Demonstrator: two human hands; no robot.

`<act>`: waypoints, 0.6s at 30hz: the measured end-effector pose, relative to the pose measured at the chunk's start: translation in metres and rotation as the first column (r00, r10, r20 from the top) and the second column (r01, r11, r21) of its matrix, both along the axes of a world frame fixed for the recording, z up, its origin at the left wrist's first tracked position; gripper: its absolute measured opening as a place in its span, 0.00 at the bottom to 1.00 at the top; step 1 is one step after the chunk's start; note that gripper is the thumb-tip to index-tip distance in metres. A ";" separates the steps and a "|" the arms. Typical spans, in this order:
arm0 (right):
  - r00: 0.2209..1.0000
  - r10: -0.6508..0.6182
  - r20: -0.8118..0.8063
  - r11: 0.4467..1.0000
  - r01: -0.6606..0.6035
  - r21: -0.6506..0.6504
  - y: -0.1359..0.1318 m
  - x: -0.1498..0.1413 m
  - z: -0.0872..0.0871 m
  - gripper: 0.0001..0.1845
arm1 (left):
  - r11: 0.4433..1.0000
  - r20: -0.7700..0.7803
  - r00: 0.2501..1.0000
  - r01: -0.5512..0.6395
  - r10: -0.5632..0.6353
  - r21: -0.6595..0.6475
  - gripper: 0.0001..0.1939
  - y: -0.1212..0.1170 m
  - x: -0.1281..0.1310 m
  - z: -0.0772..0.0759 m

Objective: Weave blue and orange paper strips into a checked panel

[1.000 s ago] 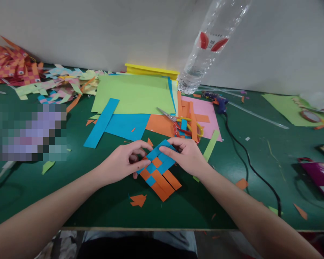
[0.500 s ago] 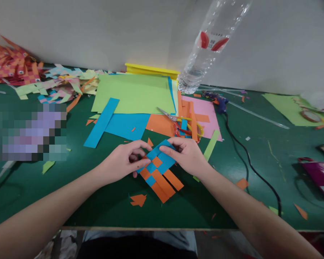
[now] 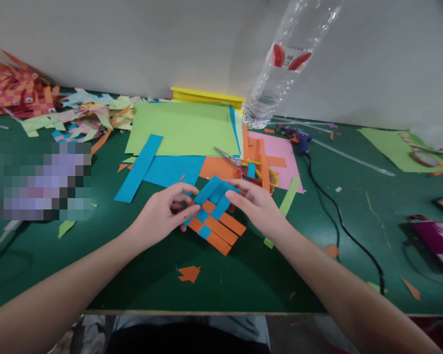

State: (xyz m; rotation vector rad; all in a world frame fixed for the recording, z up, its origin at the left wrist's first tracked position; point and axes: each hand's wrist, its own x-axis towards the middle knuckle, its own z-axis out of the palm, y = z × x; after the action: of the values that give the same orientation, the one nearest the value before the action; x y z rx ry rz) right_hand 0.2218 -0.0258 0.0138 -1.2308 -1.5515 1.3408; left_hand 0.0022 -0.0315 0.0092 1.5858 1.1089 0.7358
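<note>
A woven piece of blue and orange paper strips (image 3: 211,222) is held up over the green table between my two hands. My left hand (image 3: 166,209) pinches its left corner, thumb on top and fingers behind. At the upper right, my right hand (image 3: 256,204) grips the blue strips, with the thumb on the front and the fingers partly hidden behind. Loose orange strip ends hang toward the lower right. A pair of scissors (image 3: 227,156) with red and yellow handles lies just beyond, its handles partly under orange strips. A torn orange scrap (image 3: 189,274) lies nearer me.
Green sheets (image 3: 184,128) are stacked behind, with a blue strip (image 3: 139,168) across their edge. A plastic bottle (image 3: 276,73) stands at the back. To the right lie a glue gun (image 3: 299,140) with a black cord and a purple object (image 3: 433,241). Woven paper pieces (image 3: 18,93) pile up far left.
Both hands have raised and tilted the woven paper slightly up and left. The right thumb has moved down along the blue strips, which now stand further apart at the top.
</note>
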 end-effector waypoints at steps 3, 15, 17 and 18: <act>0.996 0.079 0.046 0.997 -0.078 -0.029 0.000 0.001 -0.002 0.15 | 0.995 -0.040 0.995 -0.091 0.092 0.044 0.14 0.003 -0.001 0.000; 0.965 0.085 0.249 0.990 -0.110 0.089 -0.002 0.001 -0.006 0.10 | 0.975 -0.114 0.974 -0.180 0.195 0.126 0.20 0.005 -0.002 -0.002; 0.962 0.086 0.258 0.988 -0.116 0.102 -0.003 0.001 -0.006 0.09 | 0.978 -0.130 0.971 -0.190 0.201 0.091 0.24 0.005 -0.003 -0.003; 0.960 0.086 0.265 0.986 -0.119 0.113 -0.003 0.000 -0.006 0.08 | 0.977 -0.139 0.968 -0.198 0.207 0.075 0.26 0.005 -0.003 -0.003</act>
State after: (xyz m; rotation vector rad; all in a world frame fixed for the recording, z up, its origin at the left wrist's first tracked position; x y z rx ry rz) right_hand 0.2222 -0.0290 0.0081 -1.3003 -1.8778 1.1572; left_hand -0.0004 -0.0260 0.0059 1.6133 1.3829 0.8035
